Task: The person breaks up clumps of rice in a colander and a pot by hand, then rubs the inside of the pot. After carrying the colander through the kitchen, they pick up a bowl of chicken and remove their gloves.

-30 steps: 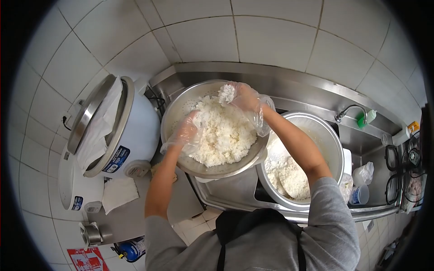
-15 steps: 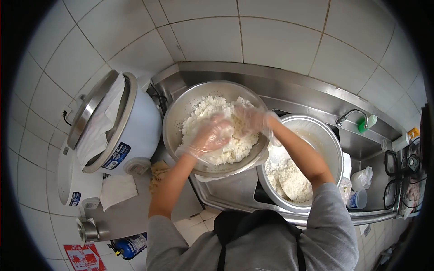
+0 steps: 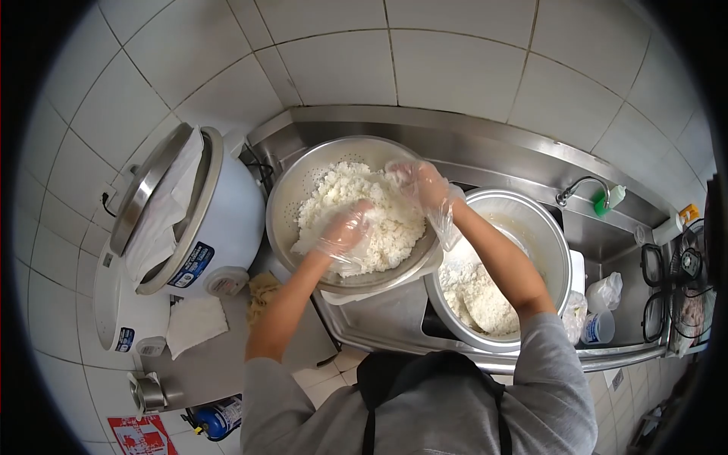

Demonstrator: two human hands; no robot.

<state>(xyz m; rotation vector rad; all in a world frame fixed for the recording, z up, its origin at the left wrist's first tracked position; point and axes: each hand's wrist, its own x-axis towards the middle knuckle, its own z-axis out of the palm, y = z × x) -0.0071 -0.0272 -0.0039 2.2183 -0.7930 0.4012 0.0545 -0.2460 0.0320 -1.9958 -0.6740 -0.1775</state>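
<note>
A large perforated metal colander (image 3: 285, 189) holds a heap of cooked white rice (image 3: 387, 231). My left hand (image 3: 346, 230), in a clear plastic glove, is dug into the rice, its fingers curled and partly buried. My right hand (image 3: 426, 186), gloved the same way, is closed at the colander's upper right rim; its fingertips are blurred. Below my right forearm stands a deep metal pot (image 3: 559, 250) with more rice (image 3: 493, 299) inside. A rounded scoop-like piece lies on that rice, partly hidden by my arm.
To the left is a large rice cooker (image 3: 235, 205) with its lid (image 3: 152, 189) raised and a white cloth hanging from it. A folded white cloth (image 3: 196, 324) lies on the counter. A faucet (image 3: 580, 186), a green bottle (image 3: 607, 201) and a plastic cup (image 3: 599, 327) are on the right.
My right hand has moved from the rice up to the colander's rim. My left hand has sunk deeper into the rice, its fingers more curled. The view has shifted slightly.
</note>
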